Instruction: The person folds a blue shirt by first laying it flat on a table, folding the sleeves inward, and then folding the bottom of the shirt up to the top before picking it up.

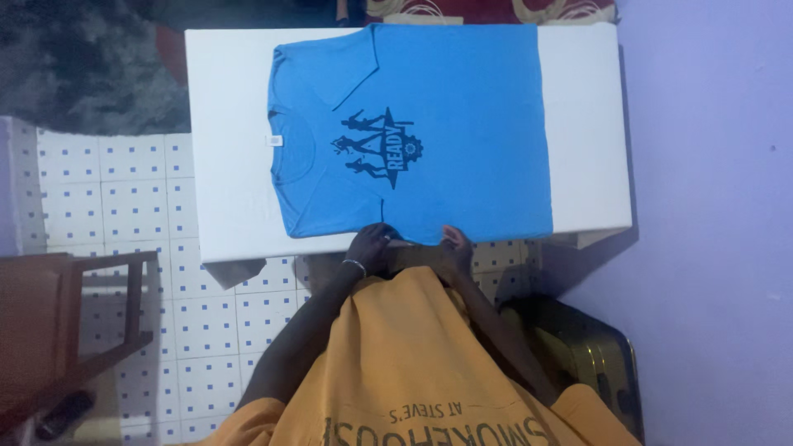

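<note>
A bright blue T-shirt lies spread flat, front side up, on a white bench in the upper middle of the frame. Its neck opening points toward the left of the frame, with a small white label inside. A dark graphic sits on the chest. One sleeve is folded inward at the upper left.

A white bench was set over a floor tiled white with small blue squares. A brown wooden chair was placed at the left, and a dark suitcase beside the lilac wall.
</note>
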